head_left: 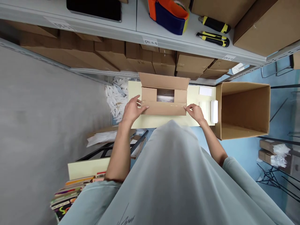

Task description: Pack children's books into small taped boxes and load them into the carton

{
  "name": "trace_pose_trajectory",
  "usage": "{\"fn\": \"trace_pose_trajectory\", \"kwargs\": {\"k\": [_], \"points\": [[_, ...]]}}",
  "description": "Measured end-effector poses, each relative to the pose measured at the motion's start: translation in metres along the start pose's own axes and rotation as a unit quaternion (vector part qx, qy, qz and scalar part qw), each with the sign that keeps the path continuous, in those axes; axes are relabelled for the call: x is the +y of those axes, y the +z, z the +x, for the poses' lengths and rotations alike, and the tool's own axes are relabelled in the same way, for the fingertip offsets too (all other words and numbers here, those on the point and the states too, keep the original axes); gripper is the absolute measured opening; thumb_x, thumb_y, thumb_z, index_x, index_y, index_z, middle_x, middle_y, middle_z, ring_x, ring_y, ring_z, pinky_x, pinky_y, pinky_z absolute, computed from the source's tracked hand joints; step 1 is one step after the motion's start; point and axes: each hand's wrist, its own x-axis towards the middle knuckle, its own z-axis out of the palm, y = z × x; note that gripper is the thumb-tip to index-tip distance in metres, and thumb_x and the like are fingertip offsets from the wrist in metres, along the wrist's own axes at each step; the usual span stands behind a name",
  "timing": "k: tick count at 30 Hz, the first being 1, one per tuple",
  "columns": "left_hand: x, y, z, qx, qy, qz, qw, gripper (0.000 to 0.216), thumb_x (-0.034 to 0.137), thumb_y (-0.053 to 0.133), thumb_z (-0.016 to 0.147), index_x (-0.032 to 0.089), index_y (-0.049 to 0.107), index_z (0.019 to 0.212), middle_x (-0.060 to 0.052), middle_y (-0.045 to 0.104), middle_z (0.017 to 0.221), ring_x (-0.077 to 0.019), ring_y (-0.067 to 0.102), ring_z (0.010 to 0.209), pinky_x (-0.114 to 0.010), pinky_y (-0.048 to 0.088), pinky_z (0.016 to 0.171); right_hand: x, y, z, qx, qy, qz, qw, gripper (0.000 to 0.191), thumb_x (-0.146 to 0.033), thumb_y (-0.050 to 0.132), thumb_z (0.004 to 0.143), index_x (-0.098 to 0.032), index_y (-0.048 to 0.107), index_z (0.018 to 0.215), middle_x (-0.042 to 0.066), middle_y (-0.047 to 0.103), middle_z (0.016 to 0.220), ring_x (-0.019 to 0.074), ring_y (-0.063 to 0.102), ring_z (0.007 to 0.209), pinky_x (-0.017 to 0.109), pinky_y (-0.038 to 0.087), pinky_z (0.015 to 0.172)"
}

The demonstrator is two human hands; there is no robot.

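Note:
A small cardboard box (164, 107) stands on a pale yellow table (161, 120), its far flap up and its side flaps folded in. Something white in clear wrap (165, 97) shows inside. My left hand (132, 109) presses on the near flap's left end, fingers curled over its edge. My right hand (195, 112) pinches the flap's right corner. A strip of clear tape runs along that near flap.
A large open carton (243, 109) lies on its side at the right, a white roll (214, 111) beside it. A heap of white packets (117, 98) lies left of the table. The shelf above holds a tape dispenser (170, 15), two utility knives (214, 31) and boxes.

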Motion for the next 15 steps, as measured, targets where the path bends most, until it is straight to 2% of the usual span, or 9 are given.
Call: {"fn": "trace_pose_trajectory", "kwargs": {"k": [1, 2, 4, 6, 8, 10, 12, 14, 15], "points": [[0.002, 0.001, 0.008, 0.022, 0.001, 0.012, 1.000, 0.105, 0.046, 0.094, 0.081, 0.015, 0.049, 0.170, -0.024, 0.068, 0.153, -0.0398, 0.074, 0.133, -0.051, 0.057, 0.119, -0.001, 0.002, 0.007, 0.029, 0.024, -0.007, 0.999, 0.046, -0.053, 0.066, 0.108, -0.019, 0.077, 0.137, 0.019, 0.078, 0.140, 0.0361, 0.076, 0.129, 0.057, 0.058, 0.118], [0.004, 0.002, 0.016, 0.032, 0.012, 0.014, 0.999, 0.117, 0.044, 0.097, 0.078, 0.015, 0.040, 0.176, -0.027, 0.060, 0.163, -0.0414, 0.070, 0.140, -0.052, 0.054, 0.123, -0.002, 0.003, 0.014, 0.052, 0.034, -0.008, 0.998, 0.059, -0.050, 0.073, 0.104, -0.018, 0.067, 0.154, 0.021, 0.073, 0.149, 0.0377, 0.074, 0.134, 0.058, 0.058, 0.119], [0.011, 0.004, 0.031, 0.033, 0.057, 0.001, 0.998, 0.139, 0.041, 0.104, 0.071, 0.017, 0.023, 0.182, -0.030, 0.038, 0.181, -0.0439, 0.053, 0.160, -0.053, 0.045, 0.134, -0.004, 0.000, 0.030, 0.077, 0.006, -0.002, 0.997, 0.101, -0.045, 0.085, 0.095, -0.020, 0.035, 0.179, 0.024, 0.051, 0.175, 0.0396, 0.058, 0.157, 0.061, 0.052, 0.128], [0.019, 0.004, 0.046, 0.028, 0.110, -0.009, 0.993, 0.154, 0.042, 0.109, 0.066, 0.018, 0.013, 0.184, -0.029, 0.018, 0.189, -0.0452, 0.027, 0.175, -0.054, 0.031, 0.142, -0.010, -0.006, 0.045, 0.075, -0.053, 0.000, 0.996, 0.129, -0.043, 0.092, 0.088, -0.024, 0.010, 0.187, 0.021, 0.026, 0.190, 0.0383, 0.034, 0.175, 0.060, 0.040, 0.139], [0.029, 0.002, 0.059, 0.025, 0.151, -0.008, 0.988, 0.161, 0.046, 0.111, 0.062, 0.019, 0.009, 0.185, -0.028, 0.005, 0.192, -0.0464, 0.009, 0.180, -0.058, 0.021, 0.145, -0.018, -0.014, 0.058, 0.059, -0.099, 0.005, 0.993, 0.142, -0.044, 0.095, 0.085, -0.024, -0.002, 0.187, 0.019, 0.015, 0.193, 0.0378, 0.020, 0.180, 0.061, 0.031, 0.143], [0.038, -0.002, 0.067, 0.017, 0.175, -0.005, 0.984, 0.164, 0.047, 0.111, 0.061, 0.020, 0.008, 0.185, -0.028, 0.002, 0.192, -0.0475, 0.006, 0.180, -0.061, 0.019, 0.145, -0.027, -0.020, 0.067, 0.047, -0.124, 0.033, 0.991, 0.147, -0.048, 0.094, 0.084, -0.023, -0.008, 0.186, 0.022, 0.016, 0.192, 0.0390, 0.022, 0.179, 0.062, 0.029, 0.143], [0.043, -0.005, 0.067, 0.015, 0.187, -0.004, 0.982, 0.162, 0.047, 0.111, 0.062, 0.019, 0.009, 0.184, -0.029, 0.008, 0.191, -0.0478, 0.012, 0.179, -0.061, 0.022, 0.144, -0.033, -0.023, 0.070, 0.054, -0.127, 0.080, 0.987, 0.146, -0.053, 0.091, 0.086, -0.023, -0.010, 0.186, 0.024, 0.026, 0.189, 0.0388, 0.033, 0.175, 0.063, 0.034, 0.140], [0.044, -0.009, 0.060, 0.030, 0.191, -0.004, 0.981, 0.154, 0.045, 0.109, 0.065, 0.018, 0.015, 0.184, -0.030, 0.020, 0.186, -0.0482, 0.021, 0.176, -0.061, 0.026, 0.143, -0.034, -0.023, 0.068, 0.080, -0.113, 0.124, 0.983, 0.133, -0.058, 0.085, 0.091, -0.026, -0.002, 0.186, 0.022, 0.042, 0.181, 0.0356, 0.045, 0.168, 0.062, 0.039, 0.136], [0.042, -0.010, 0.054, 0.042, 0.189, -0.001, 0.981, 0.146, 0.043, 0.107, 0.068, 0.017, 0.021, 0.182, -0.029, 0.027, 0.183, -0.0480, 0.027, 0.174, -0.061, 0.028, 0.142, -0.033, -0.023, 0.064, 0.096, -0.108, 0.139, 0.980, 0.121, -0.060, 0.080, 0.095, -0.027, 0.008, 0.186, 0.021, 0.050, 0.175, 0.0336, 0.051, 0.164, 0.060, 0.042, 0.135]]}}
